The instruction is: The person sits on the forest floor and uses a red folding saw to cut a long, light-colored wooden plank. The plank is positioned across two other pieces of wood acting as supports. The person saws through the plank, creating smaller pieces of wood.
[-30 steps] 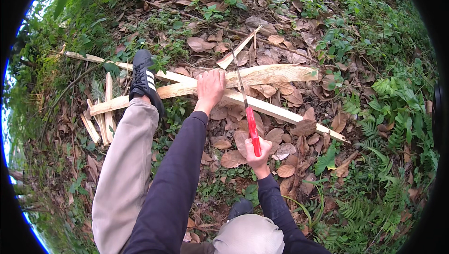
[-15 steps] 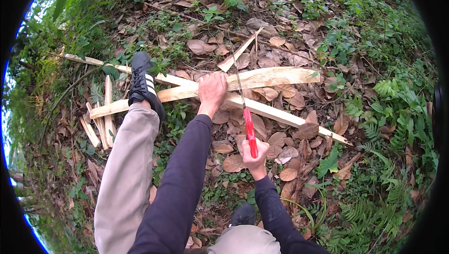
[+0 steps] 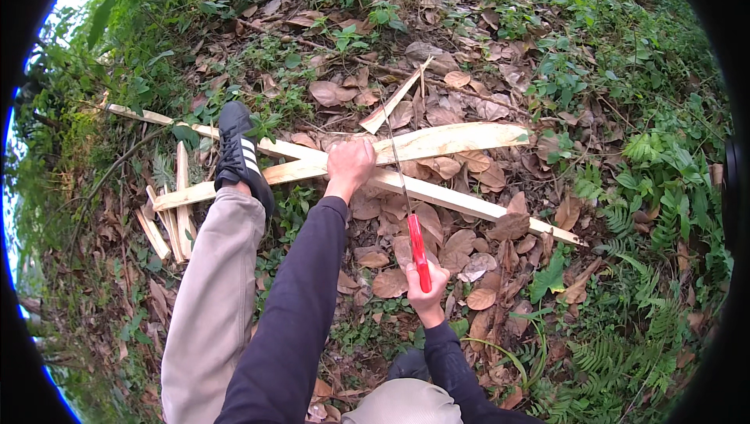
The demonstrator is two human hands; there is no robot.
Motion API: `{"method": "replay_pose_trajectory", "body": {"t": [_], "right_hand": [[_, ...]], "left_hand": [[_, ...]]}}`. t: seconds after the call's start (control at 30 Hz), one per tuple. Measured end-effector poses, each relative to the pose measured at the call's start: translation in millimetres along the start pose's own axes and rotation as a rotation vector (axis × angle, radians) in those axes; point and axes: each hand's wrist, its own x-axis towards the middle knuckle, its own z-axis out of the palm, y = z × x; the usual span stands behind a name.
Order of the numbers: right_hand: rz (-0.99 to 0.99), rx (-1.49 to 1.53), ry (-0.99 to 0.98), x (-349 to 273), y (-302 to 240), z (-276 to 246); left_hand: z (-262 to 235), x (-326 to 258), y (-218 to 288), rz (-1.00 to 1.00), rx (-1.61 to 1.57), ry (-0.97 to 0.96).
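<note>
Head view: the curved board (image 3: 461, 141) lies over leaf litter (image 3: 375, 322) and crosses on top of a narrow strip (image 3: 449, 199), its right end reaching past the cut line unheld. The red-handled saw (image 3: 417, 243) has its blade across the board, just right of that crossing; good sawing here likely wants long, light strokes along one line, the blade untwisted and its teeth spared the strip below. The left shoe (image 3: 237, 147) sits over the board's left part and appears to pin it. The left hand (image 3: 351, 165) curls over the board just beside the blade, so a little more clearance seems wise. The right hand (image 3: 427, 290) is closed around the handle, with open leaves to its right. Slimmest, a split offcut (image 3: 397, 97) lies near the blade's far end, where it might snag.
</note>
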Motion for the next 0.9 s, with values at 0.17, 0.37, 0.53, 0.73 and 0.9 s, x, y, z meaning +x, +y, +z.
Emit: {"method": "replay_pose_trajectory", "body": {"t": [0.17,0.37,0.53,0.73,0.9], "right_hand": [[-0.043,-0.011,-0.034,-38.5,-16.5,-26.3],[0.078,-0.024,-0.044,-16.3,-24.8,-13.6],[-0.012,-0.094,-0.121,-65.9,-23.1,-49.9],[0.002,-0.013,-0.067,13.8,-21.1,-11.4],[-0.027,-0.088,-0.074,2.0,-7.6,-9.4]], "left_hand": [[1.5,0.3,-0.7,-0.001,-0.011,0.118],[4.2,-6.3,1.9,0.061,0.048,0.197],[-3.5,-9.2,2.2,-0.011,0.039,0.093],[3.9,-8.5,11.4,0.054,0.046,0.170],[4.0,-6.8,-6.6,-0.041,0.033,0.049]]}}
